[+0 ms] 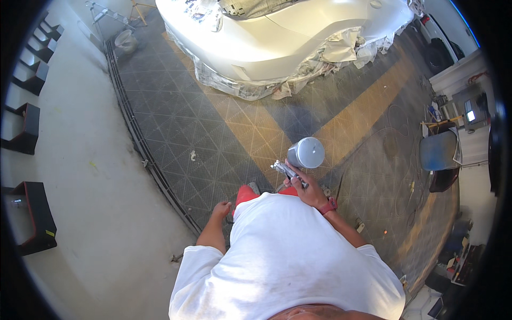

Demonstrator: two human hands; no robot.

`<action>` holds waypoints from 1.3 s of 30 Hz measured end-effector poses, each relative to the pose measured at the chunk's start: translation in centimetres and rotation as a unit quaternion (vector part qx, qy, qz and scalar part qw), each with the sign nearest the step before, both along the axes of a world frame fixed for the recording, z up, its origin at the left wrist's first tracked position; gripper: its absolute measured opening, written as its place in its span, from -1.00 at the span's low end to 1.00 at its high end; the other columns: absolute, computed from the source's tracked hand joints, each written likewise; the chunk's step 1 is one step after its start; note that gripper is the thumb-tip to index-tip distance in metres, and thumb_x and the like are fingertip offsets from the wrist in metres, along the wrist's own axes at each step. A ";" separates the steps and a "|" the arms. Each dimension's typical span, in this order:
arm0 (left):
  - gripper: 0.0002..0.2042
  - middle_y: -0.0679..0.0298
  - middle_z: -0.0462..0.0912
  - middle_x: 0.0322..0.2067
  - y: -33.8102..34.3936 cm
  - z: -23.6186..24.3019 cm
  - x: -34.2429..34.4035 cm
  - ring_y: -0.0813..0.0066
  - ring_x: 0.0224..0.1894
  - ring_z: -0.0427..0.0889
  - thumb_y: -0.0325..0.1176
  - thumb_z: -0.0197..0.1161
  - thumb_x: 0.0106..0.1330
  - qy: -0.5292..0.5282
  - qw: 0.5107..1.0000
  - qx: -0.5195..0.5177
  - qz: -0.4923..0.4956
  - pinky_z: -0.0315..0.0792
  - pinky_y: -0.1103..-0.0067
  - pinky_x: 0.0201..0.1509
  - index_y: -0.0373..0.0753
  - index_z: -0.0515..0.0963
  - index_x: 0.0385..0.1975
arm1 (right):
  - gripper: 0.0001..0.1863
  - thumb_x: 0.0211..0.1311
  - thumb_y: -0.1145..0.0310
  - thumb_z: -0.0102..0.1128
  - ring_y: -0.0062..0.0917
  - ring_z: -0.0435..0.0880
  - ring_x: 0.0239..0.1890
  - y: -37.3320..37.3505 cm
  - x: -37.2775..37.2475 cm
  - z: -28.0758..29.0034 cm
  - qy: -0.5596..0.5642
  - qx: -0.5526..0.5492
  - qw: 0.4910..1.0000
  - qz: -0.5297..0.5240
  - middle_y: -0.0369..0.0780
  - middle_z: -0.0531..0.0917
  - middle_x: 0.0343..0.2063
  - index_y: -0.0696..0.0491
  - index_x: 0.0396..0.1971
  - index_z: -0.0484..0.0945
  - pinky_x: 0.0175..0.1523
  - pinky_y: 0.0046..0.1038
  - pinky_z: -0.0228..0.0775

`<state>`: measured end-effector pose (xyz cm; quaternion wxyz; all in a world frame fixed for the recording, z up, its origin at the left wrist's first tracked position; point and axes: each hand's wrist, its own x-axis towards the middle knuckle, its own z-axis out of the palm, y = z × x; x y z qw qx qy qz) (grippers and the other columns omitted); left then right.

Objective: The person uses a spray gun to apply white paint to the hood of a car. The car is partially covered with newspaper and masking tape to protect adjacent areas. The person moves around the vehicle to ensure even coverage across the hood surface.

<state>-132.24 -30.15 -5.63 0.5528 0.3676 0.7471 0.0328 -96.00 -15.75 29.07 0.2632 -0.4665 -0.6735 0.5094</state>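
My right hand (310,193) grips a metal spray gun (287,172) with a silver-grey cup (309,152) on top, held in front of my body. My left hand (221,209) hangs beside my red shorts (246,194), fingers curled; whether anything is inside them is hidden. Ahead stands a pearl-white car body (277,45), its lower edge and parts of its upper area masked with paper and plastic sheeting (338,45).
Tiled grille floor (176,122) surrounds me. A pale wall with black boxes (32,224) runs along the left; a stepladder (109,18) and white bag (126,42) stand far left. At right are equipment (469,112), a blue-grey container (437,152) and hoses (397,120).
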 end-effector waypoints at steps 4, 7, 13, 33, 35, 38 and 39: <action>-0.40 -0.05 0.71 0.07 -2.3 -0.6 -1.0 0.04 0.20 0.65 0.13 0.17 0.36 0.009 0.999 -0.039 0.021 0.46 0.28 0.30 -0.30 0.65 0.12 | -0.44 0.60 0.17 0.03 -0.39 0.81 -0.18 -0.2 0.0 -0.2 -0.013 -0.008 1.000 -0.006 -0.08 0.77 -0.25 -0.05 0.50 0.28 0.06 -0.34 0.58; -0.40 -0.08 0.71 0.06 -1.6 1.1 -0.9 0.05 0.17 0.67 0.10 0.19 0.36 -0.007 1.000 -0.025 0.007 0.49 0.31 0.27 -0.34 0.63 0.13 | -0.42 0.59 0.12 0.05 -0.39 0.81 -0.14 -0.4 0.0 -0.2 -0.018 -0.025 0.999 -0.010 -0.06 0.77 -0.13 -0.06 0.50 0.28 0.08 -0.34 0.57; -0.43 -0.08 0.73 0.02 1.5 2.4 0.4 0.09 0.12 0.71 0.04 0.20 0.40 -0.017 0.998 0.055 0.015 0.51 0.34 0.22 -0.36 0.61 0.15 | -0.41 0.57 0.07 0.07 -0.24 0.66 0.19 -0.3 -0.3 0.4 -0.011 -0.027 1.000 -0.006 -0.05 0.59 0.26 -0.07 0.49 0.31 0.32 -0.29 0.41; -0.43 -0.01 0.73 0.04 1.5 6.8 1.7 0.16 0.10 0.70 0.12 0.13 0.49 -0.050 0.966 -0.226 -0.117 0.51 0.35 0.19 -0.29 0.62 0.17 | -0.52 0.38 -0.10 0.27 -0.14 0.71 -0.26 -1.3 2.9 -7.0 -0.008 -0.042 0.996 -0.076 -0.09 0.72 -0.34 0.09 -0.15 0.64 -0.12 -0.15 0.51; -0.43 -0.01 0.73 0.05 5.1 11.9 5.7 0.18 0.11 0.70 0.13 0.15 0.48 -0.001 0.958 -0.157 -0.241 0.52 0.37 0.18 -0.25 0.60 0.20 | -0.47 0.38 -0.13 0.25 -0.10 0.70 -0.14 -1.1 3.8 -11.2 -0.039 -0.029 0.997 -0.058 -0.05 0.72 -0.22 0.09 -0.05 0.62 0.00 -0.14 0.52; -0.49 0.01 0.72 0.07 9.1 13.1 11.3 0.22 0.10 0.71 0.03 0.20 0.49 -0.076 0.973 -0.092 -0.196 0.53 0.37 0.19 -0.23 0.56 0.23 | -0.41 0.38 -0.15 0.22 -0.05 0.63 0.04 1.7 5.5 -13.7 0.020 -0.065 0.995 -0.070 0.01 0.67 -0.02 0.09 0.08 0.57 0.16 -0.11 0.46; -0.52 0.02 0.72 0.07 9.9 12.6 12.9 0.24 0.09 0.71 -0.02 0.22 0.50 -0.111 0.977 -0.058 -0.175 0.53 0.37 0.18 -0.23 0.55 0.24 | -0.39 0.40 -0.11 0.21 0.01 0.55 0.16 2.4 6.1 -15.5 -0.007 -0.041 0.998 -0.048 0.04 0.59 0.12 0.12 0.16 0.53 0.29 -0.10 0.38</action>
